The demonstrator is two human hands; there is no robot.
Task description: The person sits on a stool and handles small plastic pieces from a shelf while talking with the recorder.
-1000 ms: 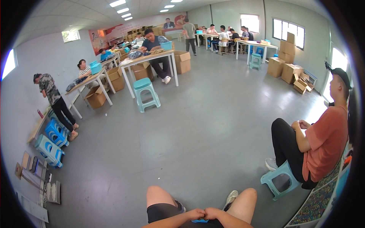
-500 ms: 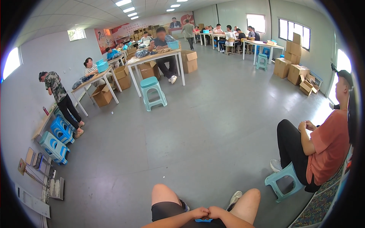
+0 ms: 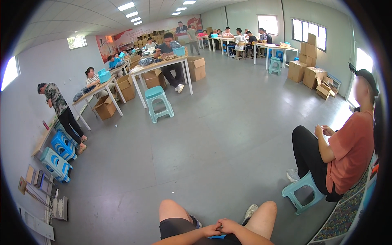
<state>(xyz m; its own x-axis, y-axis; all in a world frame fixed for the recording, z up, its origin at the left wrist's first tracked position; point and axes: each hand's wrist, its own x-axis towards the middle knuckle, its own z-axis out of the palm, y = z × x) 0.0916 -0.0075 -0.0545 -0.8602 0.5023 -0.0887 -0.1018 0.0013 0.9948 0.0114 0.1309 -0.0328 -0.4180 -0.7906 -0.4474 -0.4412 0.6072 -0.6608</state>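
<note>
My left hand (image 3: 211,231) and my right hand (image 3: 228,226) meet in my lap between my bare knees. Their fingers are curled and touch each other. Whatever lies within them, if anything, is hidden. Just below the hands shows a small bright blue patch (image 3: 219,236), perhaps the edge of a seat. Dark shorts (image 3: 176,227) cover my thighs, and one pale shoe (image 3: 250,212) rests on the floor past my right hand.
At right, a person in an orange shirt (image 3: 350,141) sits on a teal stool (image 3: 304,192). Another teal stool (image 3: 158,105) stands before a work table (image 3: 163,63). Cardboard boxes (image 3: 313,76) are piled far right. Blue stools (image 3: 57,164) and a platform scale (image 3: 60,207) line the left wall.
The view has shifted slightly, so the room sits a little further left. My hands stay together in my lap, with the fingers slightly rearranged. The far walking person has moved away.
</note>
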